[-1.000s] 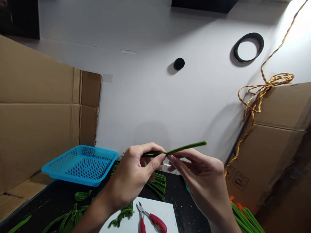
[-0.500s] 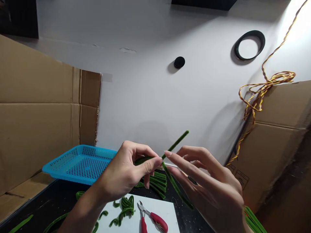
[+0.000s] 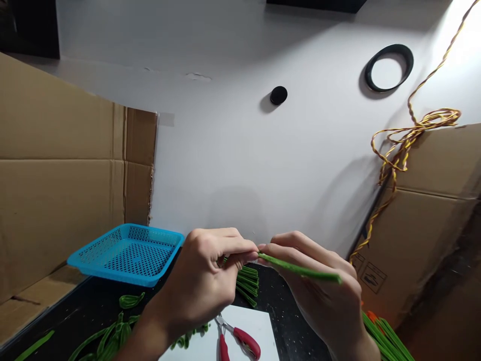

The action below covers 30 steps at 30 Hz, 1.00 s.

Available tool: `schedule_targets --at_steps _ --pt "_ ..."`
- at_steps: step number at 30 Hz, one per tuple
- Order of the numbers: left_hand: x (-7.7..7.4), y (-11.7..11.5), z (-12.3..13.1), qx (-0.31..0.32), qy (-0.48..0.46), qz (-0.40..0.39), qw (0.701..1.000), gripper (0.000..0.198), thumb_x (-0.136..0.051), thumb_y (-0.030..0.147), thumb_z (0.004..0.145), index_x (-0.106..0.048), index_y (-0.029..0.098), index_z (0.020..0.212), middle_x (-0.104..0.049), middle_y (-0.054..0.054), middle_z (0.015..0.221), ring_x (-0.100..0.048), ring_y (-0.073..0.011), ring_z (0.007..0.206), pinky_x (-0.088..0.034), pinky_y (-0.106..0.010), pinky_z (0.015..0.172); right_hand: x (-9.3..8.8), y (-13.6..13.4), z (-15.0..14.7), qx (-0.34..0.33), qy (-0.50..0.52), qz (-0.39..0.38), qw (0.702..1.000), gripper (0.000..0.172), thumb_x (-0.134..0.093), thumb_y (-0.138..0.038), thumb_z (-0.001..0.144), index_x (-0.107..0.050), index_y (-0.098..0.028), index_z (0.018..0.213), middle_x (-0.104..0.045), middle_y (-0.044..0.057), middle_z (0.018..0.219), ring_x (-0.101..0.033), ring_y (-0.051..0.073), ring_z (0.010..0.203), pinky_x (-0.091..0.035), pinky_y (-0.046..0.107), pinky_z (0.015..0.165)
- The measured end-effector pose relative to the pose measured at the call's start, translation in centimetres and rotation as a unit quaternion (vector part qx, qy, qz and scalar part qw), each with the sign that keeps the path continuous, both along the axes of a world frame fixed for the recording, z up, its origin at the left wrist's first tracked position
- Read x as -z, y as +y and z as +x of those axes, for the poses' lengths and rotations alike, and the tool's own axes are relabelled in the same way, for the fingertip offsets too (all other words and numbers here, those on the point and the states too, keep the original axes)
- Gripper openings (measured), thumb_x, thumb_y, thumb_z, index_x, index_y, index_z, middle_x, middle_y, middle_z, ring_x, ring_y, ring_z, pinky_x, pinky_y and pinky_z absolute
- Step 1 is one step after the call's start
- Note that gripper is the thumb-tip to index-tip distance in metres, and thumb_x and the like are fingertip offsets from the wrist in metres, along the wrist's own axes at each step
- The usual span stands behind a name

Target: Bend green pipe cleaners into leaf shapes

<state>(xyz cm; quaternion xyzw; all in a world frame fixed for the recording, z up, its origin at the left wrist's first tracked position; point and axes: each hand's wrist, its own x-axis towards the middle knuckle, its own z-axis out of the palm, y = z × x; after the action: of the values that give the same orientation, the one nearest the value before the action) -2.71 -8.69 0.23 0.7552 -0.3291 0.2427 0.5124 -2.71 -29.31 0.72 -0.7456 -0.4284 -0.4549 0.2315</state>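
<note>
Left hand (image 3: 206,273): thumb, forefinger pinched on green stem (image 3: 300,270), free end crossing before right hand (image 3: 319,296). Right fingertips bunched at pinch, hold unclear. Pliers (image 3: 246,342): left handle cut off at near edge.

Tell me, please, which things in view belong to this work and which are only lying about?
Likely part of it: held green strip, green bundle, green curls, red-handled cutters, white board
Probably just around: black ring, black disc, twisted cord
</note>
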Motion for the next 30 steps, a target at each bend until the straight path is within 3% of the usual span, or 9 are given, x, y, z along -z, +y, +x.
schedule_targets --at_steps 3,6,10,14,16,18,22,25,30 --pt "0.8 -0.2 0.6 -0.042 -0.119 0.051 0.991 0.029 -0.052 0.012 0.100 -0.079 0.020 0.094 -0.073 0.003 0.082 -0.060 -0.0044 0.069 -0.043 -0.019 0.062 -0.1 0.7 0.2 -0.025 0.047 0.056 0.997 0.017 -0.062 -0.010 0.101 -0.073 -0.018 0.091 -0.064 -0.002 0.083 -0.056 0.003 0.067 -0.044 0.017 0.060" --pt "1.3 -0.4 1.3 -0.117 -0.261 0.093 0.954 0.028 -0.054 0.002 0.095 -0.076 0.019 0.094 -0.073 0.004 0.080 -0.057 -0.0061 0.064 -0.039 -0.023 0.060 -0.1 1.5 0.4 -0.038 0.147 0.120 0.981 0.025 -0.062 -0.022 0.102 -0.072 -0.016 0.079 -0.059 0.000 0.072 -0.050 0.005 0.062 -0.041 0.017 0.056" --pt "1.8 -0.6 2.1 -0.183 -0.405 0.078 0.893 0.026 -0.056 -0.004 0.087 -0.072 0.016 0.091 -0.072 0.002 0.077 -0.044 -0.0108 0.058 -0.030 -0.030 0.056 0.4 2.3 0.7 -0.073 0.327 0.200 0.921 0.032 -0.073 -0.038 0.094 -0.070 -0.013 0.074 -0.057 0.002 0.068 -0.047 0.007 0.061 -0.037 0.016 0.052" --pt "2.5 -1.1 2.6 -0.226 -0.460 0.083 0.855 0.021 -0.059 -0.003 0.085 -0.073 0.011 0.091 -0.072 -0.002 0.078 -0.045 -0.0130 0.060 -0.028 -0.033 0.057 0.9 3.0 1.2 -0.085 0.402 0.267 0.872 0.036 -0.081 -0.044 0.085 -0.072 -0.011 0.074 -0.056 0.003 0.066 -0.044 0.007 0.060 -0.034 0.016 0.052" --pt "2.7 -1.4 2.7 -0.242 -0.437 0.087 0.862 0.020 -0.059 -0.001 0.086 -0.074 0.013 0.088 -0.067 -0.001 0.071 -0.042 -0.0126 0.058 -0.027 -0.033 0.056 1.1 3.1 1.4 -0.054 0.402 0.281 0.870 0.035 -0.081 -0.045 0.083 -0.076 -0.010 0.079 -0.058 0.003 0.067 -0.043 0.006 0.059 -0.032 0.016 0.051" --pt "2.5 -1.5 2.6 -0.234 -0.364 0.088 0.897 0.020 -0.059 0.005 0.092 -0.074 0.016 0.085 -0.061 0.002 0.065 -0.041 -0.0103 0.055 -0.028 -0.031 0.054 1.2 3.0 1.6 -0.033 0.385 0.282 0.878 0.035 -0.080 -0.045 0.085 -0.079 -0.011 0.082 -0.061 0.004 0.068 -0.045 0.006 0.059 -0.034 0.016 0.051" --pt "1.2 -1.0 2.0 -0.103 -0.076 0.026 0.991 0.020 -0.062 0.029 0.100 -0.076 0.021 0.088 -0.067 0.004 0.075 -0.056 -0.0039 0.066 -0.042 -0.018 0.062 0.8 2.5 1.5 -0.043 0.349 0.272 0.896 0.034 -0.075 -0.046 0.091 -0.080 -0.012 0.085 -0.063 0.003 0.071 -0.054 0.007 0.064 -0.043 0.013 0.056" --pt "0.2 -0.4 1.6 0.002 0.065 -0.026 0.998 0.023 -0.065 0.040 0.099 -0.076 0.021 0.091 -0.069 0.004 0.080 -0.063 -0.0036 0.072 -0.048 -0.015 0.068 0.4 2.0 1.2 -0.058 0.336 0.280 0.897 0.033 -0.076 -0.047 0.093 -0.080 -0.014 0.090 -0.060 0.001 0.070 -0.049 0.004 0.060 -0.040 0.010 0.052" --pt "-0.1 0.0 1.4 0.109 0.161 -0.085 0.977 0.016 -0.081 0.034 0.088 -0.080 0.023 0.099 -0.067 0.005 0.076 -0.056 -0.0011 0.058 -0.045 -0.011 0.056 0.0 1.4 0.7 -0.137 0.389 0.237 0.879 0.026 -0.081 -0.042 0.090 -0.077 -0.016 0.091 -0.058 -0.002 0.068 -0.046 0.003 0.058 -0.039 0.010 0.048"
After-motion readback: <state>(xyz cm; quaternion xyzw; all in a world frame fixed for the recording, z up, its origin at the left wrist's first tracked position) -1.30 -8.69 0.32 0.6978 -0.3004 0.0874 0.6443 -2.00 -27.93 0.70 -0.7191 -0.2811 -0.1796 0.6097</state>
